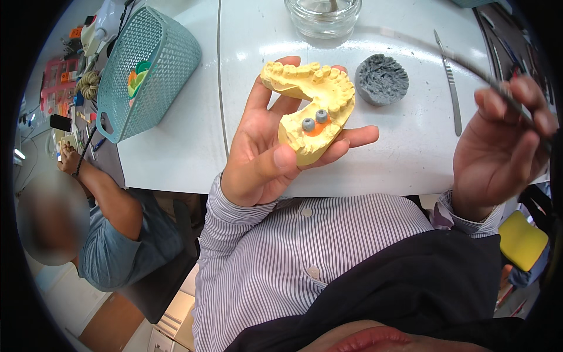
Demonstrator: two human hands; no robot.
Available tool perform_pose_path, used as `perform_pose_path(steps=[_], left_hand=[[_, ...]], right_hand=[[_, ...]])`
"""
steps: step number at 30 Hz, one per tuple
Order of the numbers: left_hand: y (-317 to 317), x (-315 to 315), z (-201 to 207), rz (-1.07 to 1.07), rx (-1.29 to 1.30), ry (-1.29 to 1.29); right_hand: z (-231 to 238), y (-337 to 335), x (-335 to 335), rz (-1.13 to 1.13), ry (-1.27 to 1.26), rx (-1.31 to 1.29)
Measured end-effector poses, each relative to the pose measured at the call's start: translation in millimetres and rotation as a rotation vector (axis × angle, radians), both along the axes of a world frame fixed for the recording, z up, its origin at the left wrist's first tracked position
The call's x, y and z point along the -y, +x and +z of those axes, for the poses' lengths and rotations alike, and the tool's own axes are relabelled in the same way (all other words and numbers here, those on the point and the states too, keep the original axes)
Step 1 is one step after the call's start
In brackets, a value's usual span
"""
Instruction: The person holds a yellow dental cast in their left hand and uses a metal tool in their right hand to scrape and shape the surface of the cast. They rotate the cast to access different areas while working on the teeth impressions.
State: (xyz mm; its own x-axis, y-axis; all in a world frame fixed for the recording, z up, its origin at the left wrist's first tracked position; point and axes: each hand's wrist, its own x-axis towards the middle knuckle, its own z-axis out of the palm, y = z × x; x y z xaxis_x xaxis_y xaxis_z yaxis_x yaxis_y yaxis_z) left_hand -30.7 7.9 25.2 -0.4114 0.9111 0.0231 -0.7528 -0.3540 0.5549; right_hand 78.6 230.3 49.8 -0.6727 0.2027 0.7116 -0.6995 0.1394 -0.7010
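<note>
My left hand (258, 154) is closed around a yellow plaster dental cast (337, 94), raised above the white table. The cast has a curved row of teeth, and two small grey posts (315, 120) stand on an orange patch near its close end. Off to the right, my right hand (504, 138) grips a slim dark tool (478, 70), whose far end points up and to the left; blur hides its kind. Between the hands, a round grey block (382, 80) with a rough, crumpled top lies on the table. A metal scalpel (450, 88) rests beyond it, beside my right hand.
A clear glass bowl (324, 23) stands at the far middle. To the left is a teal perforated basket (158, 64) with colourful pieces inside. A co-worker (126, 234) sits further left, near a cluttered bench. Several tools (498, 41) lie along the right edge.
</note>
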Motion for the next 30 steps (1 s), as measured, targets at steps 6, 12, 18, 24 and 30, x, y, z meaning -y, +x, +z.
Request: perform_pose_path(steps=[6, 12, 18, 24, 30], left_hand=[[0.2, 0.5, 0.1, 0.034, -0.008, 0.027], [4.5, 0.8, 5.5, 0.089, 0.040, 0.017], [0.5, 4.2, 2.8, 0.095, 0.021, -0.006], [1.8, 1.1, 1.1, 0.169, -0.124, -0.102], [8.2, -3.0, 0.3, 0.081, -0.058, -0.195]], right_hand=[[-15.6, -18.3, -11.5, -0.214, 0.063, 0.098], [-11.2, -31.6, 1.3, -0.176, 0.132, 0.090], [-12.0, -37.0, 10.1, -0.219, 0.155, 0.093], [-13.2, -37.7, 11.2, -0.217, 0.114, 0.102], [-13.3, -29.8, -7.5, -0.275, -0.201, 0.147]])
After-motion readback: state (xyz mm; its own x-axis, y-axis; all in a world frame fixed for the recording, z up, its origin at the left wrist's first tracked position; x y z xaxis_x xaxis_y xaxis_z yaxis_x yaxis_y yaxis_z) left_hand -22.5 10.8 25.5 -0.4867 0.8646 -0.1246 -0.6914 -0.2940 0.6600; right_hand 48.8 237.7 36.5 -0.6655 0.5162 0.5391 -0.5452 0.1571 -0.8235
